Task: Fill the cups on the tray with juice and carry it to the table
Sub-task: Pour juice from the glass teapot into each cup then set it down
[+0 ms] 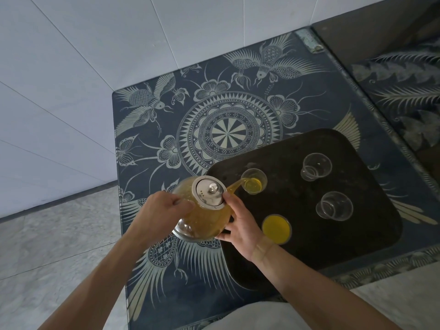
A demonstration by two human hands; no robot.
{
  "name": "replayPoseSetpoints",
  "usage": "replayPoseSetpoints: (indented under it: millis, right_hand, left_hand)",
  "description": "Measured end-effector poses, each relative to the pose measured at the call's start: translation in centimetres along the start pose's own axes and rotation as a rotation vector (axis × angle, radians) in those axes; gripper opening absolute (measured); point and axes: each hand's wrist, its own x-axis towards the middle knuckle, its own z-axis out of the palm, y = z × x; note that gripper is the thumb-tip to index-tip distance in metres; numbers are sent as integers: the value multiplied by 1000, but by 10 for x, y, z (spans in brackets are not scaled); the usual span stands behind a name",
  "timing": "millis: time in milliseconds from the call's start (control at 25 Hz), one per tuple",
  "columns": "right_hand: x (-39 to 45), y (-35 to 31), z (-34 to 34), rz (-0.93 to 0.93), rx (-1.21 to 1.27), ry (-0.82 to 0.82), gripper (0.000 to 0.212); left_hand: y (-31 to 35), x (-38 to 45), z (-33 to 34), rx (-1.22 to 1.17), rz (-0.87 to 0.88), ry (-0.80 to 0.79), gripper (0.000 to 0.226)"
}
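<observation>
A glass teapot (204,217) of orange juice with a steel lid (210,192) is tilted over the left edge of a black tray (333,236). My left hand (164,208) grips its handle. My right hand (240,225) holds its body, thumb against the lid's rim. Juice runs from the spout into a clear cup (254,181), partly filled. A cup full of juice (276,229) stands near my right wrist. Two clear cups hold no juice: one at the tray's back (316,166), one on the right (334,206).
The tray lies on a dark blue table (190,120) with pale bird and flower patterns. A white tiled wall (83,67) rises behind and to the left. Grey floor (47,246) lies left of the table. A dark panel (392,44) borders the right side.
</observation>
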Motion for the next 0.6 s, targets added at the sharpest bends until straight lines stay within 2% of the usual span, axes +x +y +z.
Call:
replayPoseSetpoints:
  millis: [240,600]
  right_hand:
    - [-2,0,2,-6,0,-13,77]
    - [-3,-1,3,-9,-26,-22,88]
  left_hand:
    - [6,-6,-3,16,8,9,42]
    - [11,-13,-6,14,15,3,42]
